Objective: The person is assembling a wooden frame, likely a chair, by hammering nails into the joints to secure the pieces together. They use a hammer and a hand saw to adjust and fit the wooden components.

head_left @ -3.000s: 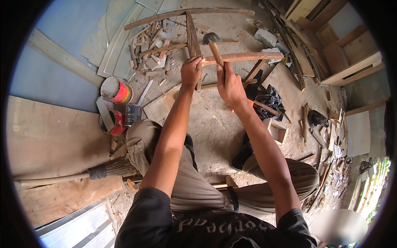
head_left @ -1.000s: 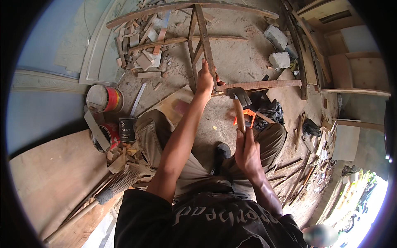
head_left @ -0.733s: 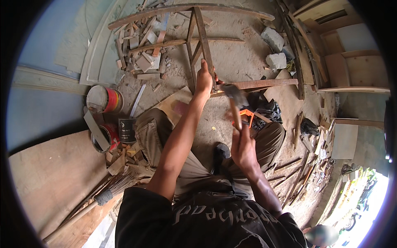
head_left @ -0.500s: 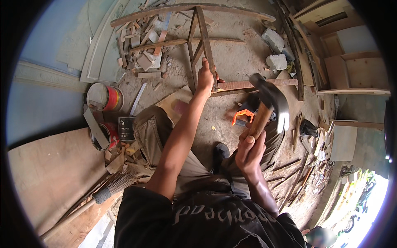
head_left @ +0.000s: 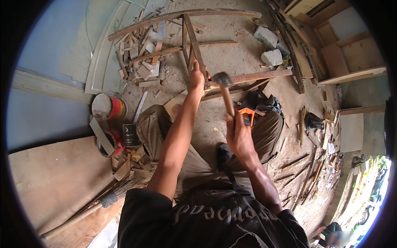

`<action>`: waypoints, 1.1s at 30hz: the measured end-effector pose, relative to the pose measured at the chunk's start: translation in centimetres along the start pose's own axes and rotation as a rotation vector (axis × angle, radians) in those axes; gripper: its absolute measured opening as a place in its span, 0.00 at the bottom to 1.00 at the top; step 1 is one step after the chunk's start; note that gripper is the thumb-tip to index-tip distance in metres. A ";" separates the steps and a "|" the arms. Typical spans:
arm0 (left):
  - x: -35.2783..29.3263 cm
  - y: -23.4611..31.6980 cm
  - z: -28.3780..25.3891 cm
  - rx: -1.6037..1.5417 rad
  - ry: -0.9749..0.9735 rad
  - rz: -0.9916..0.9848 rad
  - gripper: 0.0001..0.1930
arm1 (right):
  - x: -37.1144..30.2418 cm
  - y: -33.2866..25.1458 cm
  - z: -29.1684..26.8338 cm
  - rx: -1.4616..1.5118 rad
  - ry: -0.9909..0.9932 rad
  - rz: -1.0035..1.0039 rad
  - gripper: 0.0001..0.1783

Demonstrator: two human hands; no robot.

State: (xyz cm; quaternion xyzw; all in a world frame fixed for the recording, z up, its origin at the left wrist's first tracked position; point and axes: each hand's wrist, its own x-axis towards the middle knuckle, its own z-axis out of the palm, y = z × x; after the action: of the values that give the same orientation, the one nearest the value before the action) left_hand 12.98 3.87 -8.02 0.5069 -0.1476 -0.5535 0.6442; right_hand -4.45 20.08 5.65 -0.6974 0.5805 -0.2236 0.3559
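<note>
The wooden frame (head_left: pixel 189 29) extended above the floor (head_left: pixel 223 53) ahead of the person, its near rail (head_left: pixel 264 76) running rightward from the left hand (head_left: pixel 197 79). It was probably stiff and fairly light, awkward in length, and best gripped on the crosspiece (head_left: pixel 195 47) near a joint. The left fingers wrapped the crosspiece, thumb lying along it. The hammer (head_left: pixel 226 94), likely head-heavy and steadiest held low, was clasped in the right hand (head_left: pixel 240 138), fingers curled around its handle. Its blurred head appeared beside the rail; contact could not be judged. The left palm was hidden; what the orange grip (head_left: pixel 248 110) belonged to was unclear
</note>
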 end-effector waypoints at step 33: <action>2.3 -1.5 -1.6 -0.037 0.057 -0.026 0.31 | -0.6 0.3 0.8 0.028 0.093 -0.195 0.12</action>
State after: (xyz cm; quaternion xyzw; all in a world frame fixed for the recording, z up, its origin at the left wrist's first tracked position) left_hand 14.17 2.82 -10.79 0.5126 -0.1124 -0.5496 0.6501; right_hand -4.26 20.81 4.97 -0.7343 0.5226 -0.2975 0.3150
